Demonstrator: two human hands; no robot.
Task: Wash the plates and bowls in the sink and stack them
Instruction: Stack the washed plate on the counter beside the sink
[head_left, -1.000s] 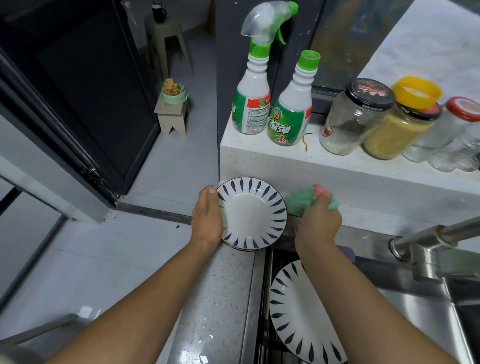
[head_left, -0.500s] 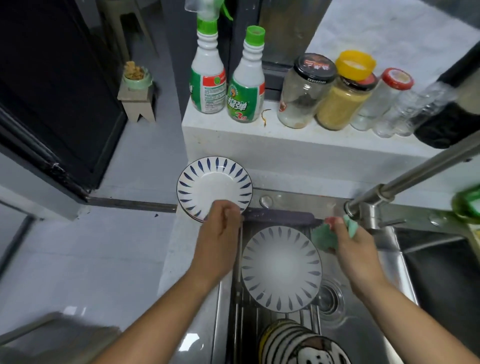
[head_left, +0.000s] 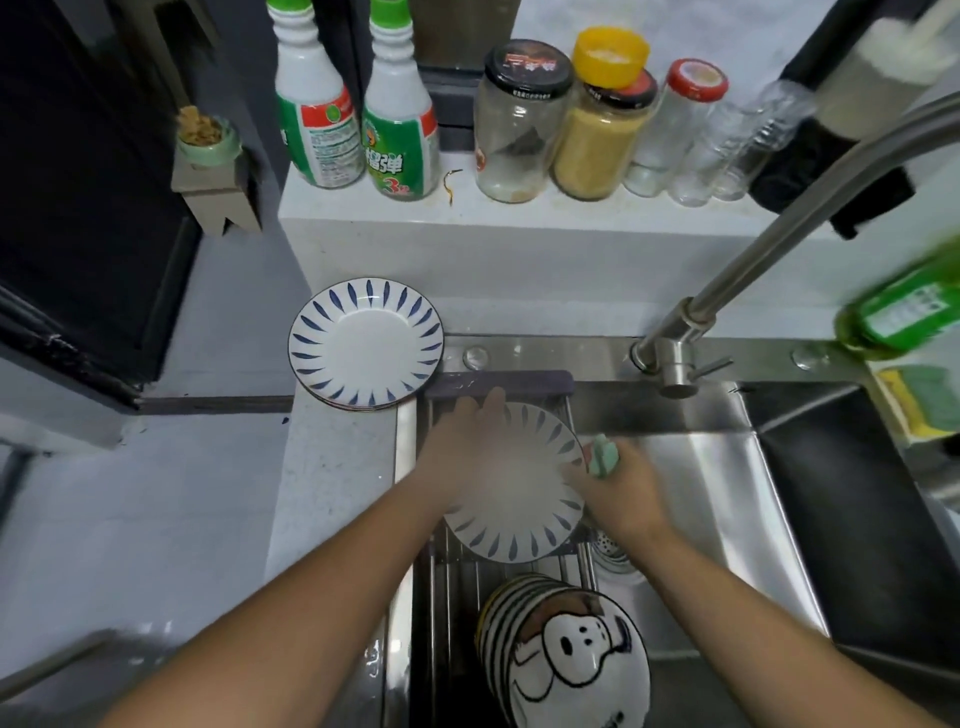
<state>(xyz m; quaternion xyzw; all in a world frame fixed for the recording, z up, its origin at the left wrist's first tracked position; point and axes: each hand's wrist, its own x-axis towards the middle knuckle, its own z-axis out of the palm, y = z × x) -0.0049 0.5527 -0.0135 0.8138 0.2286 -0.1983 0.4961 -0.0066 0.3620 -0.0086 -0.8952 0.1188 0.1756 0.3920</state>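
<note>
a white plate (head_left: 511, 493) with blue leaf marks round its rim lies over the rack (head_left: 447, 566) at the sink's (head_left: 691, 478) left side. the left hand (head_left: 462, 441) lies on the plate's left edge, fingers together and reaching over the far rim; the blur hides whether they grip it. the right hand (head_left: 618, 486) sits at the plate's right edge, fingers clamped on a green sponge (head_left: 604, 455) that touches the rim. a second plate (head_left: 365, 343) of the same pattern rests on the counter (head_left: 332, 467) just left of the sink, apart from both hands, with another rim showing under it. nearer the camera, a stack of bowls (head_left: 563, 649), striped outside and with a cartoon dog inside the top one, stands tilted on the rack. the tap (head_left: 675, 353) rises from the sink's back edge. on the ledge (head_left: 519, 218) behind stand two cleaner bottles (head_left: 358, 119) and several jars (head_left: 561, 119).
</note>
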